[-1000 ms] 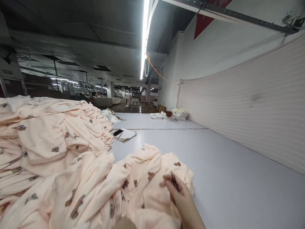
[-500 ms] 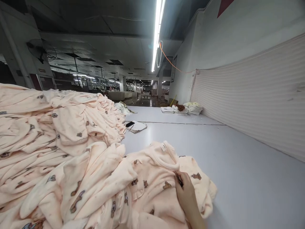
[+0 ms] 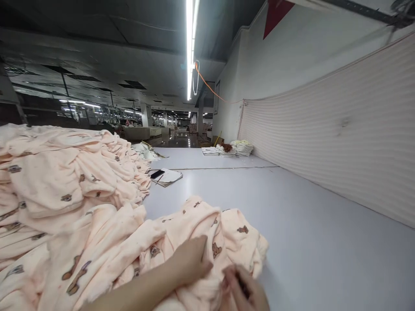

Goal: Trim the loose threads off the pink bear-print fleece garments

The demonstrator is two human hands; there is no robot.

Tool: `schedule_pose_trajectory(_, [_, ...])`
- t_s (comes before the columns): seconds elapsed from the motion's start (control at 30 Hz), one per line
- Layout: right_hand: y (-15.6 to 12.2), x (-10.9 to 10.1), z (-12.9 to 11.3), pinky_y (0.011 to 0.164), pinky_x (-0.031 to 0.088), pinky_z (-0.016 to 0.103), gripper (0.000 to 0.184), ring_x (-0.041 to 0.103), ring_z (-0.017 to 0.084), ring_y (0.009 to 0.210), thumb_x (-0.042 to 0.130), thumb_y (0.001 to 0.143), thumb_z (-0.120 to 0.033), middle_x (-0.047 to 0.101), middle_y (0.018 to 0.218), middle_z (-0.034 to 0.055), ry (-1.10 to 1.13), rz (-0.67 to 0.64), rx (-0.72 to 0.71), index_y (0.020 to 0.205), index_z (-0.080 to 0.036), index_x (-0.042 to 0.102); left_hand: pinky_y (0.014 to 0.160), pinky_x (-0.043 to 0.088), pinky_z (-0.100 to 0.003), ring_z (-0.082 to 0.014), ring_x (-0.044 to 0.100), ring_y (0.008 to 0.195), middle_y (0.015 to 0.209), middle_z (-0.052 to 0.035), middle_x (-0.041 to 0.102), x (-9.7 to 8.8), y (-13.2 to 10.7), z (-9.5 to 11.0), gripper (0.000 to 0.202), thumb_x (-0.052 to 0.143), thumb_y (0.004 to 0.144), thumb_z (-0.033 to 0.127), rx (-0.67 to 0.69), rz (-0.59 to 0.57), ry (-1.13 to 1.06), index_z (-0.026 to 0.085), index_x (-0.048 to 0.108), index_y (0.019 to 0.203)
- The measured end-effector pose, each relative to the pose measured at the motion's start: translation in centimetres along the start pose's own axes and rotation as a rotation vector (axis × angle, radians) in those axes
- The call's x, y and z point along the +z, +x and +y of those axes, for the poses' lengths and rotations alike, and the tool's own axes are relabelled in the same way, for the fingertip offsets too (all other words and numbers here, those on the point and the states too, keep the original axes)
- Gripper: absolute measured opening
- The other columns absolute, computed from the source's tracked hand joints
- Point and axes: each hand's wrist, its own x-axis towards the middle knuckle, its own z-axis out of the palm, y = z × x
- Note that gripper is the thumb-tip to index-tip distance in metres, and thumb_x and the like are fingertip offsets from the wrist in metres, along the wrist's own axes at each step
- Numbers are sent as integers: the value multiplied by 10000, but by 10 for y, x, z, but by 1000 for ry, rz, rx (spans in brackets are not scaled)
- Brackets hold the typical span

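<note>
Pale tbl (image 3: 308,237) has phone (image 3: 157,174) + notepad (image 3: 171,176), garment pile (image 3: 55,181) hiding L side.

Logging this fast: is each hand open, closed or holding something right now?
Left hand: curled against the peach, fleecy, bear-printed garment; grip unclear.
Right hand: closed around a small dark object, blurred.

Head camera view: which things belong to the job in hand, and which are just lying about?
Likely part of the job:
peach bear-print garment at the left hand
small dark tool, blurred, in the right hand
matching peach heap

Seemingly just lying about:
black phone
white papers under it
stacked white material farther along the table
</note>
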Motion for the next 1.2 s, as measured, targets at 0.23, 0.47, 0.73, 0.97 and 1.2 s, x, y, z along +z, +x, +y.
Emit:
schedule_pose_trajectory(0.23, [94, -1, -6, 861, 467, 343, 379, 600, 266, 1044, 629, 761, -438, 677, 1075, 101, -78, 206, 14, 1045, -188, 624, 877, 465, -414, -246, 574, 999, 1103, -72, 604, 25, -37, -3, 335, 420, 848, 194, 158, 141, 13, 262, 504, 1165])
schedule_pose_trajectory(0.47, [39, 55, -37, 712, 468, 260, 187, 636, 199, 823, 572, 809, -346, 690, 880, 17, -50, -186, -51, 945, -231, 626, 802, 456, -420, -240, 525, 913, 939, -67, 520, -1, -92, -52, 101, 317, 921, 239, -210, 675, -101, 233, 415, 945])
schedule_pose_trajectory(0.73, [31, 76, -23, 631, 386, 262, 263, 643, 224, 827, 475, 744, -74, 678, 972, 40, -676, -422, -252, 940, -221, 569, 689, 488, -512, -343, 618, 817, 881, -130, 683, 4, -125, -36, 230, 396, 809, 157, -189, -102, 368, 172, 625, 822])
schedule_pose_trajectory(0.97, [46, 62, -21, 533, 270, 232, 294, 584, 181, 633, 429, 700, 7, 632, 746, -22, -858, -335, -304, 855, -234, 495, 640, 475, -338, -246, 619, 853, 1160, -139, 577, 3, -73, -52, 304, 448, 826, 145, -291, 48, 325, 177, 529, 1118])
schedule_pose_trajectory(1.2, [43, 70, -14, 488, 193, 238, 182, 554, 156, 622, 482, 816, -35, 596, 950, 49, -979, -263, -365, 862, -198, 547, 731, 486, -341, -174, 591, 839, 908, -26, 626, 14, -59, -57, 143, 516, 898, 274, -353, 158, 237, 162, 603, 912])
